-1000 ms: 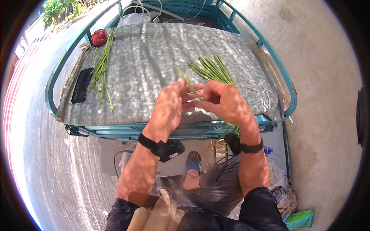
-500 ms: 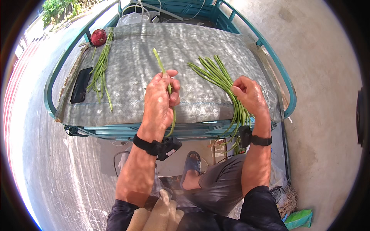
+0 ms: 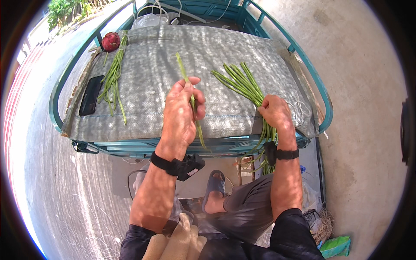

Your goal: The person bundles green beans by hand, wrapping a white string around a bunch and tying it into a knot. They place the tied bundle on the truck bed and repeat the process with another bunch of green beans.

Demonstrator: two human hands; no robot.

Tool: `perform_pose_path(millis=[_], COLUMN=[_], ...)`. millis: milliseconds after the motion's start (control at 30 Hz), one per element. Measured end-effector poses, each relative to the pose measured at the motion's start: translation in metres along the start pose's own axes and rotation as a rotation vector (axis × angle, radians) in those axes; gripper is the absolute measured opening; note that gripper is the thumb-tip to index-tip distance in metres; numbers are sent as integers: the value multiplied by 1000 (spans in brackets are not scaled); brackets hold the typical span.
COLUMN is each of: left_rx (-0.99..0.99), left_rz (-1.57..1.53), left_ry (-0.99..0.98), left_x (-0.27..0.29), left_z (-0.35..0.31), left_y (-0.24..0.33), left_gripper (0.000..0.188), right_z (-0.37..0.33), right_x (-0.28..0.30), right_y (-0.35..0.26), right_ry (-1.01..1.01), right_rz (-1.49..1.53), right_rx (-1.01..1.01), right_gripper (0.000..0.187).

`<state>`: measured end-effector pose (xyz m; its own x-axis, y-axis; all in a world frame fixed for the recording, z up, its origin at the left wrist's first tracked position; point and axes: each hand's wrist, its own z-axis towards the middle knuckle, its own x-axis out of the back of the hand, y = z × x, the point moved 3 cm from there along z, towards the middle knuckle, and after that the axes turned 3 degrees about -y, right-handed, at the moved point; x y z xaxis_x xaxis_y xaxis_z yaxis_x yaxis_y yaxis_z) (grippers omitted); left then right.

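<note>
My left hand is raised over the near half of the grey woven sheet, closed round one long green bean. The bean's pale upper end sticks up past my thumb, and its thin tail hangs below the palm. On the right, my right hand has its fingers curled together against a bundle of long beans. Whatever lies between those fingertips is hidden. The bundle's tips fan out toward the far left, and its tails droop over the near edge beside my wrist.
A smaller heap of long beans lies at the left, by a black phone and a red dragon fruit. The woven sheet covers a teal cart bed, with a raised rail along each side.
My right hand has slid a little nearer along the bundle, whose tips stay put. The bean in my left hand has tilted, its tail swinging right.
</note>
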<state>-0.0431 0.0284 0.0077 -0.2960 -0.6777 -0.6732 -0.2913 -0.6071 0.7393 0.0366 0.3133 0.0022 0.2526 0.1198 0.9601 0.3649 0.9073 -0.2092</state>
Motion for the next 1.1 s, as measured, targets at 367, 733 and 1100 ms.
perform_pose_path(millis=[367, 733, 1100], left_rx=[100, 166, -11], left_rz=[88, -231, 88], left_ry=[-117, -86, -113], left_x=[-9, -6, -6], left_z=[-3, -1, -3], left_y=[-15, -22, -10], left_gripper=[26, 25, 31], right_z=[-3, -53, -48], right_x=[38, 52, 36], right_y=[-39, -122, -112], right_ry=[32, -532, -627], right_rz=[683, 601, 477], right_rx=[125, 449, 474], right_gripper=[16, 21, 23])
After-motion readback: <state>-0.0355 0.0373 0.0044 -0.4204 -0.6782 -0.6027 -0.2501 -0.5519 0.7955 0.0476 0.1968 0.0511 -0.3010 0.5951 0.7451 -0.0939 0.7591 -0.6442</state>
